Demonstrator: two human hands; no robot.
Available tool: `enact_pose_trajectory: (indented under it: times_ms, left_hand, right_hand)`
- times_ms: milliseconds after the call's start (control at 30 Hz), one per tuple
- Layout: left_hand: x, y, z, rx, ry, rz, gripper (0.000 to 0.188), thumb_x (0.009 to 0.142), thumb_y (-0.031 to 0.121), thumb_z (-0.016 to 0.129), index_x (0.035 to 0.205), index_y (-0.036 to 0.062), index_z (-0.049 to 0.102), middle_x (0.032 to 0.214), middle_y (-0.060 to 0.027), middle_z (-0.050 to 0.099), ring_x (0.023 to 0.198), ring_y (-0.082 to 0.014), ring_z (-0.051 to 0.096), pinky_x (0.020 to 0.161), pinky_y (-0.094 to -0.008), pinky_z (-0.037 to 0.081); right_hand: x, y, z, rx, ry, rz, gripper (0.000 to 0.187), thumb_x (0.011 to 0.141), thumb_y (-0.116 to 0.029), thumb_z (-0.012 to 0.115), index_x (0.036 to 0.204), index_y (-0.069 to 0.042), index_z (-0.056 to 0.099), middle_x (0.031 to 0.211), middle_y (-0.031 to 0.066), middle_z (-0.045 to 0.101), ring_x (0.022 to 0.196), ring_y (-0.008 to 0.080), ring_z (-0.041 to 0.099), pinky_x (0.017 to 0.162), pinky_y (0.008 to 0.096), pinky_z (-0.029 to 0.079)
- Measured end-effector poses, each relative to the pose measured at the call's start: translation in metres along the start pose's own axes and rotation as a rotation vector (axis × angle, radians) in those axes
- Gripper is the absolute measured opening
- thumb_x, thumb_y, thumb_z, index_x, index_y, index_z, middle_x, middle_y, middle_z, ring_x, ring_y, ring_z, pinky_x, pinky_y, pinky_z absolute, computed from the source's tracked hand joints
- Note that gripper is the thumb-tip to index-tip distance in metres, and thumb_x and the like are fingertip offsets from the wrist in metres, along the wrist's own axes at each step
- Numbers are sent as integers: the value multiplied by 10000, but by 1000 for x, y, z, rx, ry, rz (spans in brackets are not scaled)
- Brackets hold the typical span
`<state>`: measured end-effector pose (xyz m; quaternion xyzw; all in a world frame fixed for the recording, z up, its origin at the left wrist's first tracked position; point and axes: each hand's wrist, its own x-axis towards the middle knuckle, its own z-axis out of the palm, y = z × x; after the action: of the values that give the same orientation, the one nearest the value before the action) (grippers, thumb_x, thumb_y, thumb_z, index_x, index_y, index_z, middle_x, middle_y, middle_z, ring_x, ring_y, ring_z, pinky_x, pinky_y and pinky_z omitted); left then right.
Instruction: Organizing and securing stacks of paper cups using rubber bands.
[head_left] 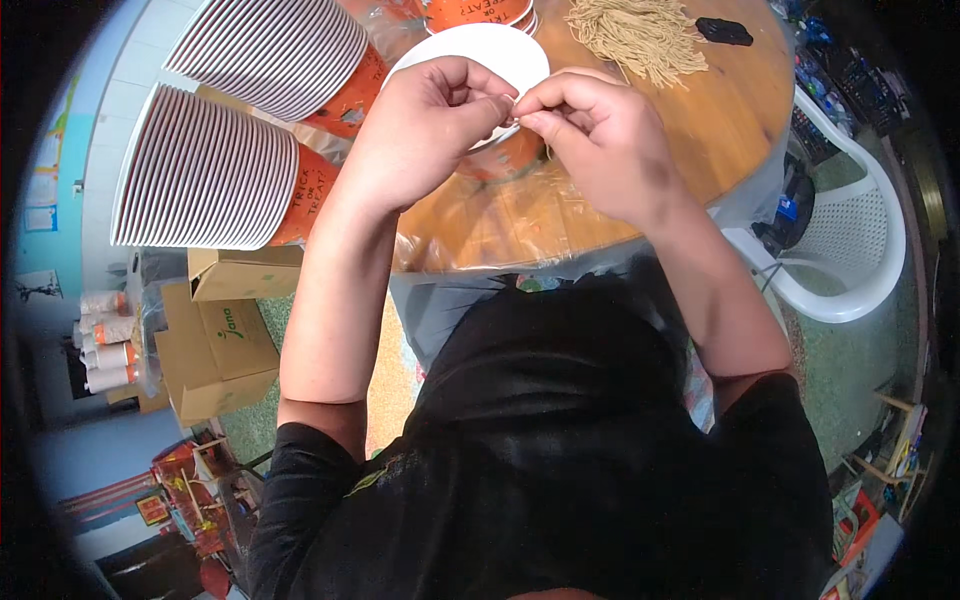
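Observation:
An orange paper bucket (508, 158) with a white inside stands on the round wooden table in front of me. My left hand (440, 125) is closed in a pinch at the bucket's near rim. From the right, my right hand (605, 145) meets it fingertip to fingertip, also pinching. A thin pale string (515, 100) shows between the fingertips, and a short tan length hangs below the right fingers. Whether the string passes through the bucket's wall is hidden by my fingers. A bundle of tan strings (640, 40) lies farther back on the table.
Two tall nested stacks of paper buckets (205, 170) lean at the left. More orange buckets (478, 12) stand at the back. A black object (724, 31) lies beside the string bundle. Below left are cardboard boxes (215, 340); a white plastic chair (840, 230) stands right.

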<state>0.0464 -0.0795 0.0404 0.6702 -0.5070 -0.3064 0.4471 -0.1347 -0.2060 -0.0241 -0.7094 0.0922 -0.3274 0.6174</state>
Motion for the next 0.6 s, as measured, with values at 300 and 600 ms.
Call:
enact_pose_trajectory:
  times_ms: [300, 600]
  left_hand:
    - [-1, -8, 2, -61, 15, 94, 171, 1084, 108, 732, 1168, -36, 769, 1023, -28, 783, 880, -61, 712, 775, -239, 605]
    - [-10, -7, 9, -70, 0, 145, 272, 1105, 76, 722, 1345, -52, 740, 1099, -37, 798, 1007, -85, 738, 900, -254, 604]
  right_hand:
    - [0, -4, 11, -370, 202, -250, 96, 914, -106, 830, 994, -55, 836, 889, 84, 771, 740, 200, 762, 686, 338, 610]
    - [-4, 11, 26, -236, 430, -167, 108, 910, -91, 861, 960, -16, 803, 856, 65, 795, 724, 116, 740, 664, 295, 599]
